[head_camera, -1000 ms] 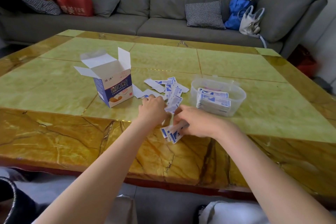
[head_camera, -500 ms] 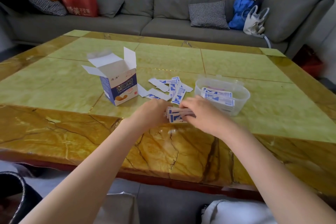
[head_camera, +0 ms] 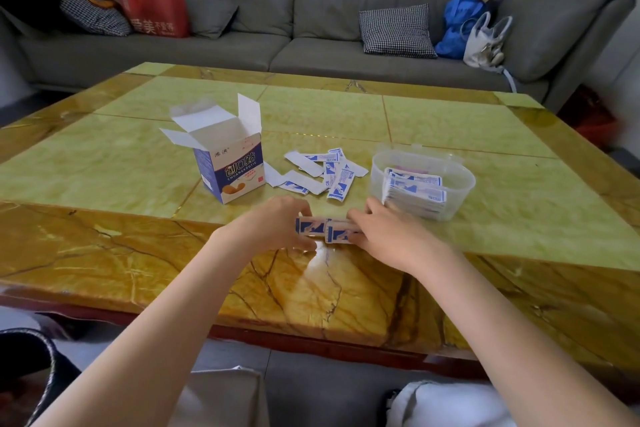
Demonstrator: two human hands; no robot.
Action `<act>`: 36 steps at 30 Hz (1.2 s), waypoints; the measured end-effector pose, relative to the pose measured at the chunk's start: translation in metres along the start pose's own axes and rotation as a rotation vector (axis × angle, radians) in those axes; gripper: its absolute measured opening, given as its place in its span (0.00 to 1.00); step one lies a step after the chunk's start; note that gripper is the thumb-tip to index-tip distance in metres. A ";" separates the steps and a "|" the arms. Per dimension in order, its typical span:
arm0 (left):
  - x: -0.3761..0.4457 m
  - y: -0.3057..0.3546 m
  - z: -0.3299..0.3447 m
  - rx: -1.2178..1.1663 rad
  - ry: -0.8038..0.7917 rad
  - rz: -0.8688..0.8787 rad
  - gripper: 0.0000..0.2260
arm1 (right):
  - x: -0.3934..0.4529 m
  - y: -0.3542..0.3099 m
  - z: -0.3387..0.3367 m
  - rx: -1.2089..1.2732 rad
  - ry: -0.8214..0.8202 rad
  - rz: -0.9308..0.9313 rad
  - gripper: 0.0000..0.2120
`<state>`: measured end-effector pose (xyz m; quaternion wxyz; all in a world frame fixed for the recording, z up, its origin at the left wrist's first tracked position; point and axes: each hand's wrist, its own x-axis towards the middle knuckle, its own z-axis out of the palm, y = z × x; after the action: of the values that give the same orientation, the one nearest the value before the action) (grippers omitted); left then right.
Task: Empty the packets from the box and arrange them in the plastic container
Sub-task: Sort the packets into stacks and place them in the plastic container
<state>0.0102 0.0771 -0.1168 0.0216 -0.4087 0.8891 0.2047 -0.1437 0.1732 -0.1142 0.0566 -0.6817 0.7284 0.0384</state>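
Note:
A stack of blue-and-white packets (head_camera: 325, 229) is held edge-on just above the table between both hands. My left hand (head_camera: 273, 225) grips its left end and my right hand (head_camera: 384, 236) grips its right end. The open blue-and-white box (head_camera: 230, 163) stands upright to the left, flaps raised. Several loose packets (head_camera: 325, 172) lie scattered on the table between the box and the clear plastic container (head_camera: 460, 180). The container sits to the right and holds a row of packets (head_camera: 414, 191) stacked inside.
The green and amber marble table (head_camera: 104, 163) extends all round. A grey sofa (head_camera: 311, 28) behind it carries cushions, a red bag (head_camera: 156, 9), a blue bag (head_camera: 457, 22) and a white bag (head_camera: 485, 40).
My left hand left the loose pile and joined the right on the gathered packets. Both hands squared them from a fanned bunch into a level stack nearer the container.

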 end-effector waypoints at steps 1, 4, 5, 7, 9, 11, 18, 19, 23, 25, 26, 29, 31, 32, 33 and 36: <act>0.001 0.001 0.002 -0.025 0.002 0.005 0.18 | -0.001 0.001 -0.001 -0.006 -0.017 0.010 0.14; 0.004 0.010 0.008 -0.041 0.026 0.052 0.15 | -0.001 0.000 -0.003 0.024 -0.028 -0.015 0.13; 0.006 0.014 0.011 -0.019 0.043 0.076 0.14 | -0.001 -0.001 -0.003 0.062 -0.019 -0.034 0.13; 0.010 0.021 0.017 0.036 0.076 0.118 0.13 | 0.000 -0.001 -0.004 0.110 0.008 -0.049 0.11; 0.011 0.023 0.019 0.041 0.097 0.127 0.11 | 0.000 0.003 -0.007 0.120 0.010 -0.021 0.09; 0.011 0.020 0.017 0.017 0.126 0.117 0.09 | -0.003 0.008 -0.010 0.100 0.008 0.011 0.07; 0.007 0.014 0.008 0.032 0.249 0.065 0.09 | -0.003 0.012 -0.013 0.253 0.095 0.049 0.09; 0.006 0.015 0.006 0.000 0.279 0.065 0.09 | -0.002 0.013 -0.014 0.260 0.121 0.048 0.08; 0.004 0.020 0.005 -0.052 0.291 0.087 0.09 | -0.004 0.013 -0.014 0.241 0.125 0.008 0.10; 0.005 0.021 0.009 -0.016 0.232 0.086 0.10 | -0.006 0.011 -0.011 0.235 0.080 0.007 0.10; 0.006 0.021 0.011 -0.011 0.220 0.080 0.10 | -0.007 0.011 -0.011 0.245 0.075 0.012 0.11; 0.006 0.020 0.008 -0.053 0.241 0.060 0.11 | -0.006 0.013 -0.013 0.288 0.135 0.019 0.12; 0.005 0.020 0.006 -0.059 0.231 0.058 0.12 | -0.006 0.013 -0.013 0.282 0.135 0.011 0.12; 0.004 0.021 0.006 -0.043 0.219 0.062 0.12 | -0.006 0.012 -0.013 0.262 0.104 0.006 0.12; 0.004 0.021 0.006 -0.032 0.212 0.067 0.11 | -0.006 0.012 -0.011 0.242 0.074 0.007 0.12; 0.007 0.025 -0.003 -0.194 0.295 0.056 0.10 | -0.006 0.019 -0.018 0.326 0.124 0.060 0.12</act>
<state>-0.0122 0.0859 -0.1067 -0.1543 -0.4096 0.8698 0.2279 -0.1624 0.1778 -0.0958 0.1201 -0.6427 0.7470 -0.1206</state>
